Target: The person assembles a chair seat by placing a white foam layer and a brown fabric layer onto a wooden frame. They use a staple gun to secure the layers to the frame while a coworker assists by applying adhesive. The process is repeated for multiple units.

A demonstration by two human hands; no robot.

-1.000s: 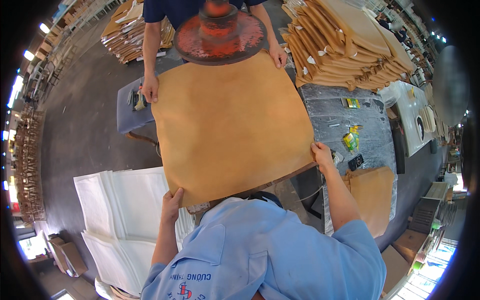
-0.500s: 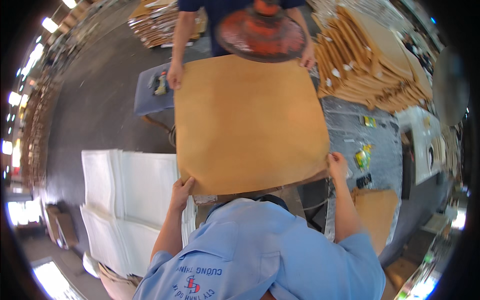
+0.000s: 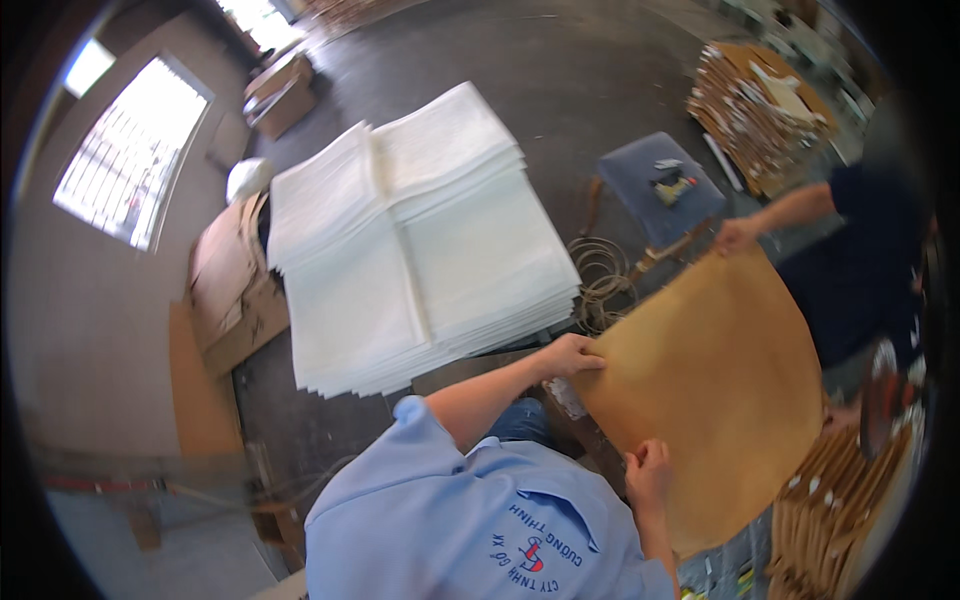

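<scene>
- Tan sheet (image 3: 710, 390): opened out, stretched b/w own hands & co-worker (image 3: 850, 275); can't tell if anything props it underneath.
- L hand (image 3: 572, 355): grip pinching sheet's near L corner, thumb on top.
- R hand (image 3: 650, 468): at near edge, fingers curled; can't tell if grip pinches or only touches.
- Co-worker's hand (image 3: 738, 234): at far L corner; their other hand too unclear to call.
- Done, as far as shown: sheet spread smooth, w/ 2 corners in hand.
- Left, my read: sheet not set down or let go yet, so handling prob. midway.
- White sheets (image 3: 470, 250): layered pile to L, no hand on it.
- Tan stack (image 3: 830, 510): lower R, past sheet, apart from L & R hands.
- Blue stool (image 3: 630, 165): nr co-worker's hand, sm. items on top.
</scene>
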